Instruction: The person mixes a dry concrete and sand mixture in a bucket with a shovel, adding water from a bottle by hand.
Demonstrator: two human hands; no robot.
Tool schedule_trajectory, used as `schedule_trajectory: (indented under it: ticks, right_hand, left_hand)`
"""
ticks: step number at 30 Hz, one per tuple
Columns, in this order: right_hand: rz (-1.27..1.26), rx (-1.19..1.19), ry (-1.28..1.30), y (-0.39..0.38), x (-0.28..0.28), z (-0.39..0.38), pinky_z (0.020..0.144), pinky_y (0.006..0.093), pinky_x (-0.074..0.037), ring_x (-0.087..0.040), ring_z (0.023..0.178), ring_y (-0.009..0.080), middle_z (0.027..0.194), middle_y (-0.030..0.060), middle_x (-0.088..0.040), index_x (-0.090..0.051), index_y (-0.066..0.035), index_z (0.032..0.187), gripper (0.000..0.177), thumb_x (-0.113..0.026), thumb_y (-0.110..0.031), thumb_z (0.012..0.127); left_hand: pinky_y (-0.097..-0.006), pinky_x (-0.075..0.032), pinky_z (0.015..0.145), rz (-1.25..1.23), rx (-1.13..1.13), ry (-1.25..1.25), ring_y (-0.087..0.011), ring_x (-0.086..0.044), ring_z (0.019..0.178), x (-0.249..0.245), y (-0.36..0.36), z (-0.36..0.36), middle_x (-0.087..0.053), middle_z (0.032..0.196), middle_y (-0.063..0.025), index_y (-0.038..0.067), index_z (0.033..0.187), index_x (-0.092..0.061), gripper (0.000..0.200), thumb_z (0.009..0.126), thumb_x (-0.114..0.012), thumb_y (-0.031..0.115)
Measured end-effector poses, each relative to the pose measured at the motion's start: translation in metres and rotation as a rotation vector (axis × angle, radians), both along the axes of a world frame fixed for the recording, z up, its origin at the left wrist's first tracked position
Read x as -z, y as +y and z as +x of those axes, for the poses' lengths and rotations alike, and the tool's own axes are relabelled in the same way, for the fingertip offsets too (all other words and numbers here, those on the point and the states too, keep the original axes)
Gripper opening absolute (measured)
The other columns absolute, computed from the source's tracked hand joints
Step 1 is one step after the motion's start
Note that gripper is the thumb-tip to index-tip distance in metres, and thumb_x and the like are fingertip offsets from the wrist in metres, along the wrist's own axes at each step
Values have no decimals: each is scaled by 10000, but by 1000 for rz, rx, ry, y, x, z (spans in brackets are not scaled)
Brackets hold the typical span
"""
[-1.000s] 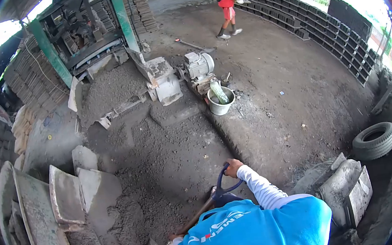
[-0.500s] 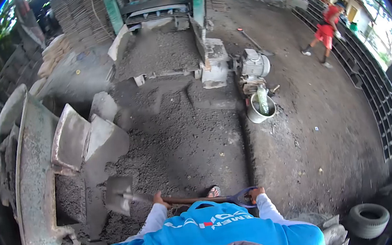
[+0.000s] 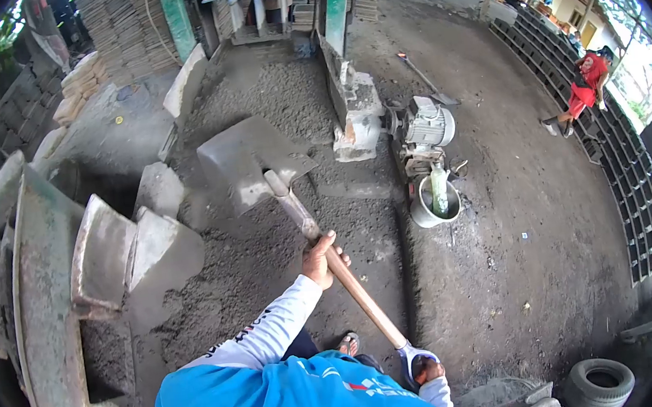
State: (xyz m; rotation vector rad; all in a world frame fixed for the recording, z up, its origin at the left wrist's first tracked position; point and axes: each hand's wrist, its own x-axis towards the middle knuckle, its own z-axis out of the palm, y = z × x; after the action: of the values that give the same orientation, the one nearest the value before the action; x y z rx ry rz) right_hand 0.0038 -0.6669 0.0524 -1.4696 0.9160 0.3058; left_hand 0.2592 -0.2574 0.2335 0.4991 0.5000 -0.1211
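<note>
Grey shovel blade (image 3: pixel 236 161), brown shaft (image 3: pixel 363 295) — blue shirt (image 3: pixel 259 401), white sleeves (image 3: pixel 275 320).

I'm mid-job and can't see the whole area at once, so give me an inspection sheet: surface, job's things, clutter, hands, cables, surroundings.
Surface: loose grey material over the ground, heaped near the green posts.
Job's things: shovel, blade raised and pointing away; no load visible on it.
Clutter: bucket holding a bottle; second shovel on the floor; tyre.
Hands: left hand grips the shaft, right hand the end handle.
Cables: one thin hanging line; cable or rope, cannot tell.
Surroundings: motor; person in red at right.
</note>
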Motion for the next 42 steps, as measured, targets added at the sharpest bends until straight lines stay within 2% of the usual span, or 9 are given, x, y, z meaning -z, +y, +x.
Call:
schedule_trajectory:
  ticks: [3,8,14,26,29,30,33,38,42]
  right_hand:
    - [323,149,-91,6,-35,8,604,339,-522,-635,723,208,900,127,-666,-649,47,1004,459,-656,-285,685]
    - [138,345,-12,46,-118,28,438,360,-435,-486,460,226,586,70,-507,-554,-73,690,132,-607,-184,735]
    - [56,423,-20,162,-170,67,438,358,-436,-489,460,225,585,72,-507,-557,-62,691,136,-604,-181,738]
    - [342,602,-295,392,-208,249,471,352,-411,-493,547,201,652,23,-470,-542,-133,856,161,-663,-227,805]
    - [255,302,-458,418,-234,284,535,336,-489,-585,640,179,729,47,-566,-557,-84,922,168,-653,-211,868]
    - [230,170,-541,418,-243,287,531,318,-495,-581,600,179,742,59,-591,-568,-65,945,165,-648,-188,869]
    - [248,345,-513,370,-245,264,529,335,-507,-595,590,191,746,73,-616,-602,-50,953,150,-631,-137,835]
    - [-209,416,-293,247,-145,170,593,325,-479,-596,645,177,721,50,-629,-671,9,806,161,-632,-120,718]
    - [-221,515,-205,196,-103,73,593,340,-486,-592,642,193,723,77,-634,-682,27,800,221,-628,-148,676]
  left_hand:
    - [-411,-499,518,9,11,65,-219,-543,523,3,1,61,-522,657,-52,91,798,-522,263,804,-759,206]
    - [-420,-482,505,64,153,166,-218,-521,498,-3,33,106,-494,635,-55,73,738,-508,214,831,-695,120]
    - [-468,-482,580,-18,305,169,-229,-520,522,7,109,172,-486,654,-39,88,754,-513,157,830,-647,118]
    - [-439,-468,437,145,330,-47,-219,-480,437,5,249,409,-447,567,-44,74,833,-527,117,791,-634,97]
    - [-407,-456,465,232,328,-18,-215,-483,456,-9,278,473,-456,564,-46,102,778,-499,171,818,-660,145]
    - [-393,-451,480,258,270,-16,-210,-486,467,-14,281,474,-461,566,-43,113,760,-488,198,825,-668,165]
    - [-413,-438,528,88,295,-73,-196,-470,494,-27,250,422,-450,580,-16,125,760,-487,203,809,-673,190]
    - [-410,-447,602,-36,431,-74,-196,-486,512,-42,155,278,-456,586,-4,121,745,-494,165,790,-636,189]
    - [-436,-470,612,-57,526,-66,-216,-513,517,-37,92,197,-484,608,-28,97,755,-504,155,807,-628,174]
